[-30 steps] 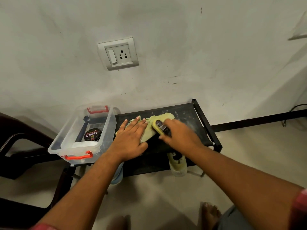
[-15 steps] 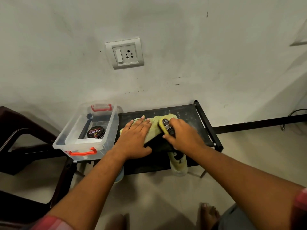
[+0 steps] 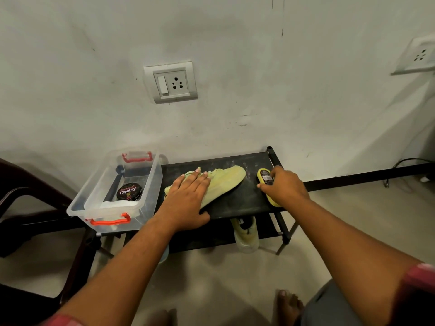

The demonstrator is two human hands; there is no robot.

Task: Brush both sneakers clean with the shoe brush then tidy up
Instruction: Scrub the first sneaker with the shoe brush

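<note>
A person is looking down at their own two bare arms reaching over a low black shoe rack (image 3: 244,198) that is standing against a pale, scuffed wall. A yellow-green sneaker (image 3: 227,181) is lying on its side on the rack's top shelf, its toe pointing right. The left hand (image 3: 186,200) is pressing flat on the sneaker's heel end, fingers straight and spread, thumb resting on the shelf. The right hand (image 3: 286,187) is gripping a yellow shoe brush (image 3: 264,176), fingers curled over its back; the brush is sitting near the shelf's right end, just beside the sneaker's toe but apart from it, and whether it is touching the shelf cannot be told. A second sneaker (image 3: 246,234) is standing on the lower shelf, toe poking out at the front. At the rack's left end a clear plastic box (image 3: 93,184) with orange-red handles is holding a round black polish tin (image 3: 129,191) marked "Cherry". A white switch and socket plate (image 3: 171,82) is showing on the wall above. A dark chair (image 3: 21,196) is standing at the far left, and a bare foot (image 3: 288,304) is resting on the floor below.
</note>
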